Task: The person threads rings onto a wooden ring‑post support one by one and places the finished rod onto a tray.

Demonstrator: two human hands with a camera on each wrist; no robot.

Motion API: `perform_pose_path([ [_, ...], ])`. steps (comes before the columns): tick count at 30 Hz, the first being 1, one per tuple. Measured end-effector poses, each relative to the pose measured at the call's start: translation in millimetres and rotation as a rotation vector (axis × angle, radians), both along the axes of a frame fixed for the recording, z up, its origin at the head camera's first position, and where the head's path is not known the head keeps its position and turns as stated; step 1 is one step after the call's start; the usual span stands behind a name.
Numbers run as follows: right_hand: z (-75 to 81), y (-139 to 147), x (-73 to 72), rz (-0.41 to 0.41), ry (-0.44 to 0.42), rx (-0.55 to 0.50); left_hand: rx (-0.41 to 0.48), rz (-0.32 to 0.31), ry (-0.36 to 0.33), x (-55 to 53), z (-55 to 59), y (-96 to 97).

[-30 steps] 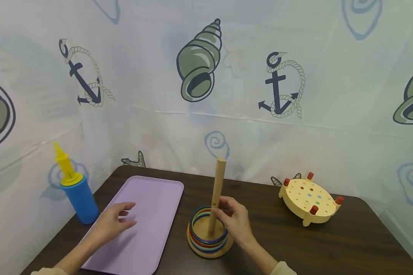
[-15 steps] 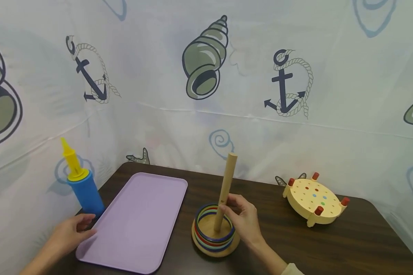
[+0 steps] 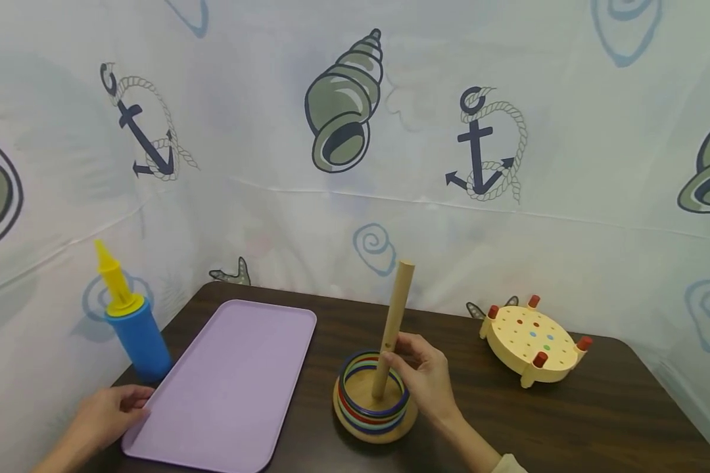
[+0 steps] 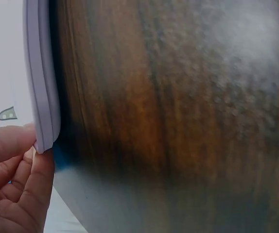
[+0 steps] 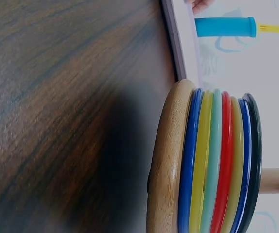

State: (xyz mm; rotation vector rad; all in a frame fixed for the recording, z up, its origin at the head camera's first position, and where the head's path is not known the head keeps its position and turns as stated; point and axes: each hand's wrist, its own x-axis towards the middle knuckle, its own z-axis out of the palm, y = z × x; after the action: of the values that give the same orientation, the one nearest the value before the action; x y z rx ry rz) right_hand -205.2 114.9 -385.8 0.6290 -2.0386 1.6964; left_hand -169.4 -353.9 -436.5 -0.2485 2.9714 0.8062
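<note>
At the left, my left hand (image 3: 103, 417) pinches the near left edge of a lilac tray (image 3: 231, 387); in the left wrist view the thumb lies on one side of the rim and the fingers on the other. My right hand (image 3: 427, 384) pinches the wooden peg (image 3: 398, 302) of a ring-toss stand, low on its shaft. Several coloured rings (image 5: 224, 165) in blue, yellow, green, red and black are stacked round the peg on its round wooden base (image 5: 166, 179). The peg leans slightly right. Whether the base touches the table is unclear.
A blue hand pump (image 3: 139, 345) with a yellow nozzle stands beyond the tray on the left. At the back right lies a round cream pegboard (image 3: 532, 345) with red-tipped legs upward. A patterned curtain (image 3: 260, 131) closes off the back and left of the dark table (image 3: 485, 420).
My left hand has moved left and down from above the tray to grip its edge. The ring stand has shifted slightly right with my right hand still holding the peg.
</note>
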Motion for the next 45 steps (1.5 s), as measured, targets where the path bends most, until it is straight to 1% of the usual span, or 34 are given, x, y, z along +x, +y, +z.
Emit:
perform_pose_path([
  [2, 0.3, 2, -0.6, -0.006, 0.016, 0.002, 0.003, -0.011, 0.0, -0.2, -1.4, -0.7],
  [7, 2.4, 7, -2.7, -0.021, 0.051, 0.001, 0.056, 0.0, -0.02, 0.9, -3.8, 2.1],
  [10, 4.2, 11, -3.6, -0.033, 0.05, -0.003, 0.088, -0.003, -0.03, 1.2, -4.3, 8.9],
  [13, 5.9, 17, -5.0, -0.044, 0.059, -0.008, 0.105, -0.029, -0.02, -0.4, -3.0, 18.3],
  [16, 8.0, 23, -7.3, -0.057, 0.09, -0.01, 0.145, -0.034, -0.037, -4.3, -1.5, 29.4],
  [19, 12.0, 27, -9.0, -0.069, 0.116, -0.016, 0.209, -0.035, -0.069, -8.1, 0.5, 43.2],
  [21, 15.0, 29, -9.4, -0.077, 0.118, -0.022, 0.253, -0.032, -0.089, -10.4, 2.9, 54.8],
  [26, 19.8, 33, -10.3, -0.1, 0.099, -0.036, 0.35, -0.064, -0.085, -12.9, 7.6, 87.4],
  [29, 22.0, 36, -11.0, -0.116, 0.09, -0.039, 0.399, -0.107, -0.069, -14.4, 8.1, 107.7],
  [31, 23.3, 38, -11.5, -0.125, 0.083, -0.043, 0.428, -0.152, -0.056, -15.2, 7.6, 121.1],
  [35, 24.9, 40, -12.7, -0.136, 0.056, -0.052, 0.505, -0.261, -0.038, -15.7, 5.4, 147.0],
  [38, 25.0, 41, -13.6, -0.145, 0.025, -0.062, 0.57, -0.322, -0.035, -15.6, 3.6, 166.2],
  [40, 24.6, 41, -14.2, -0.151, 0.003, -0.074, 0.602, -0.353, -0.033, -16.0, 2.3, 178.2],
  [45, 20.2, 39, -17.7, -0.173, -0.038, -0.089, 0.65, -0.392, -0.037, -17.0, -0.1, 202.9],
])
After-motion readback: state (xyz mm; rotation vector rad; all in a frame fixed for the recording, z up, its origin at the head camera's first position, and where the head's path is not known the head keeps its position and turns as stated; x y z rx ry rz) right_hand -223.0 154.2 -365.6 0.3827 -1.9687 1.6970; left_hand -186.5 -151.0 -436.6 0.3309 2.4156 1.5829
